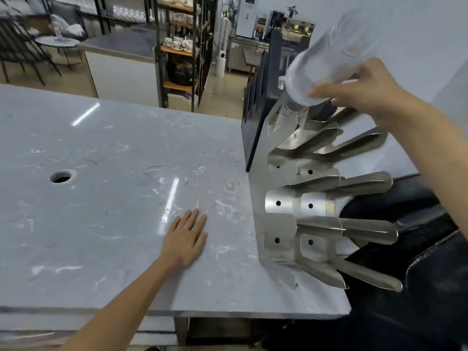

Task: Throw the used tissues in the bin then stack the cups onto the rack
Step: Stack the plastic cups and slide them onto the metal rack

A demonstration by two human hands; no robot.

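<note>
My right hand [364,95] grips a stack of clear plastic cups [326,64], tilted with its open rim down and left, right at the top prongs of the steel cup rack [283,206]. The rack stands upright on the right end of the marble counter [114,198], its several shiny prongs pointing to the right. Another clear cup seems to sit on a top prong [286,117] just below the held stack. My left hand [187,239] lies flat on the counter, fingers spread, holding nothing. No tissues or bin show.
A round hole [60,177] is cut in the counter at the left. A dark box [255,117] stands behind the rack. Shelves with crockery [179,44] and chairs stand beyond the counter. A dark surface [417,249] lies under the prongs at right.
</note>
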